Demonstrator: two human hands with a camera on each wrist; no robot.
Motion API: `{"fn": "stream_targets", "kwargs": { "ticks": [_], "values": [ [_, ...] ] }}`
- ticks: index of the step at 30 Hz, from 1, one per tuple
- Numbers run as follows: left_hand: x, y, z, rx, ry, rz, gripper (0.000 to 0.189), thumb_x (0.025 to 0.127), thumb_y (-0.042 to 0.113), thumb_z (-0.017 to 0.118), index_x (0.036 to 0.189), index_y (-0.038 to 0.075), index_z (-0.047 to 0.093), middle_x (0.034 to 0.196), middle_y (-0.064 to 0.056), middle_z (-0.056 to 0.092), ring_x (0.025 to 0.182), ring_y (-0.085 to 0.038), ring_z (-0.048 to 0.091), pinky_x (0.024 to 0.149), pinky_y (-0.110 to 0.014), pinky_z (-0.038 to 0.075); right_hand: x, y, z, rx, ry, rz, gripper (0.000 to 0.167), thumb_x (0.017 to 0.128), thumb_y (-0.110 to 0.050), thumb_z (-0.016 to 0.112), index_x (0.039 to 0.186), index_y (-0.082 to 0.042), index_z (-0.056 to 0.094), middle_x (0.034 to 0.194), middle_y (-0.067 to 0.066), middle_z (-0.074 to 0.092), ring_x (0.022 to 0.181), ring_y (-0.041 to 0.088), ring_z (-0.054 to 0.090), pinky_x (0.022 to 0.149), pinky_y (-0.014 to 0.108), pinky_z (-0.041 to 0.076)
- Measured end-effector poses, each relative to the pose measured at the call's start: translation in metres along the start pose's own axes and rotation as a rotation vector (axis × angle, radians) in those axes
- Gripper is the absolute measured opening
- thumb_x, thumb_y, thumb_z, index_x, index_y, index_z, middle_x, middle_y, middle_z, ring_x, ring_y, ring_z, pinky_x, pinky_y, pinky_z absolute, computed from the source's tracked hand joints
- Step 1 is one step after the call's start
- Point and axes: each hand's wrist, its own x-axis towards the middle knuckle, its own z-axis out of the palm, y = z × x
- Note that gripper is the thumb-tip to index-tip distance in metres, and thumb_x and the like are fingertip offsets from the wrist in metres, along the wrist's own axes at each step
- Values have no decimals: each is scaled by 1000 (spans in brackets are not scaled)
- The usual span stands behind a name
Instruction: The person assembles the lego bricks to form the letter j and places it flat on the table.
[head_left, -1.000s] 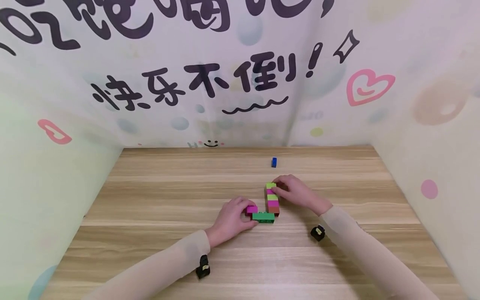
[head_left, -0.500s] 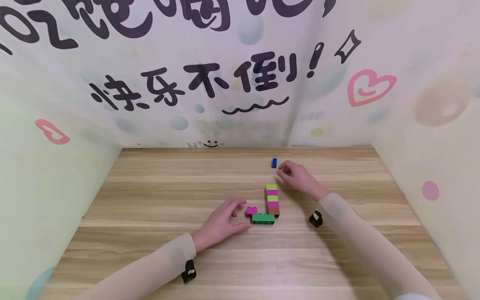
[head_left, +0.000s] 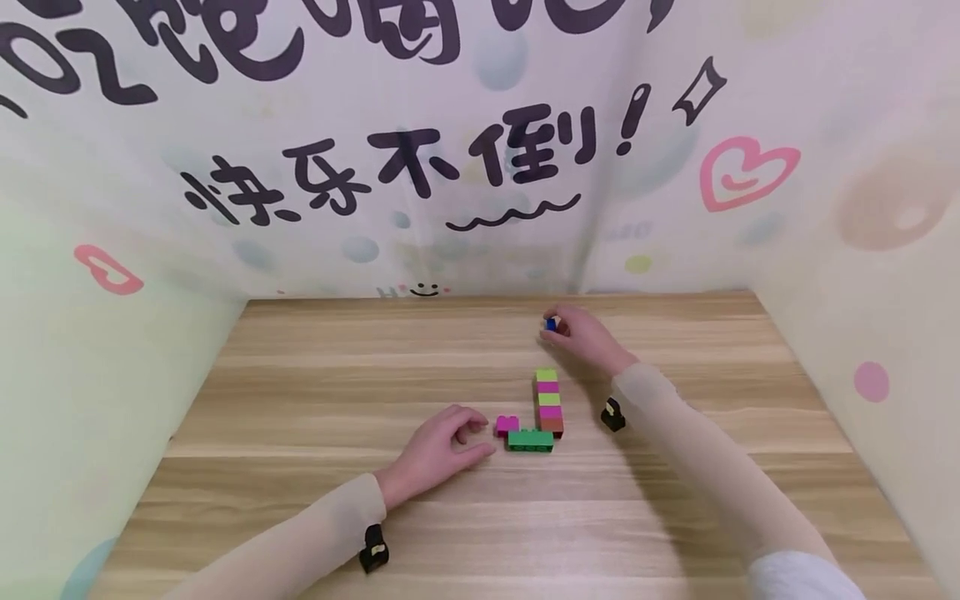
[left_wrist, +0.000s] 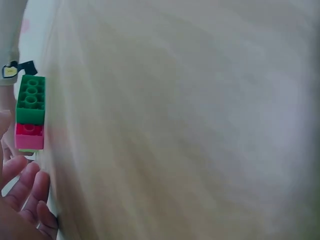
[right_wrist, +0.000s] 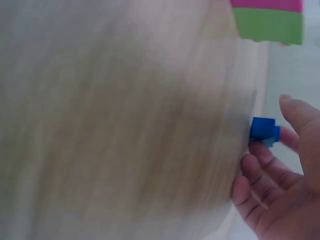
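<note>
A small blue toy brick (head_left: 551,323) sits near the back of the table. My right hand (head_left: 586,338) reaches around it, fingers on the far side and thumb on the near side. In the right wrist view, fingertips are right at the blue brick (right_wrist: 263,129), while a gap shows between it and the thumb (right_wrist: 299,112). My left hand (head_left: 437,447) is held with loosely bent fingers just left of a magenta brick (head_left: 507,426), holding nothing. That brick adjoins a long green brick (head_left: 530,442), studs visible in the left wrist view.
Right behind the green brick, a column of lime, magenta and orange-brown bricks (head_left: 549,400) extends toward the back. All stand on a wood-grain table (head_left: 337,367) enclosed by printed white cloth walls (head_left: 300,242). Black devices (head_left: 373,550) are worn at both wrists.
My right hand has left the brick column and moved back to the blue brick. My left hand has let go of the magenta and green bricks and drawn slightly left.
</note>
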Motion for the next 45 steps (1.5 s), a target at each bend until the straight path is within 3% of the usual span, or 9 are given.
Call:
{"fn": "stream_targets", "kwargs": {
  "ticks": [6,13,20,27,36,45],
  "values": [
    [2,1,0,-36,-9,-6,31,96,34,77,116,10,74,102,1,67,86,-14,59,77,-29,51,-4,4,3,-37,-25,-56,28,102,-17,69,127,-7,66,108,11,68,99,27,64,91,45,55],
    [1,0,-3,-7,11,17,16,97,25,76,108,13,79,105,1,71,90,-12,62,81,-28,53,-15,2,2,-24,-106,-160,30,103,-7,63,133,-8,66,120,14,71,107,30,67,95,47,55],
    [0,2,-4,34,29,9,12,99,15,72,108,11,79,103,4,67,88,-10,58,78,-27,51,-21,0,-1,66,-140,-133,18,103,-9,65,121,-10,69,111,7,72,104,24,67,95,45,55],
    [1,3,-1,20,52,4,13,99,12,70,109,7,78,104,0,67,87,-10,58,76,-25,51,-21,-3,-4,85,-146,-76,24,102,-11,67,125,-5,73,120,12,71,107,25,64,96,45,53],
    [2,2,0,29,90,-16,25,102,14,66,124,2,70,105,-4,63,80,-7,54,72,-27,49,-22,-5,-3,81,-174,-89,29,100,-13,70,128,-3,70,118,11,70,102,23,66,92,40,55],
    [2,3,-1,-12,61,-45,35,100,6,64,134,-1,61,117,-11,65,85,-8,58,76,-26,53,-27,0,-6,73,-185,-104,27,99,-10,71,125,-3,72,116,10,72,101,22,66,92,41,55]
  ]
}}
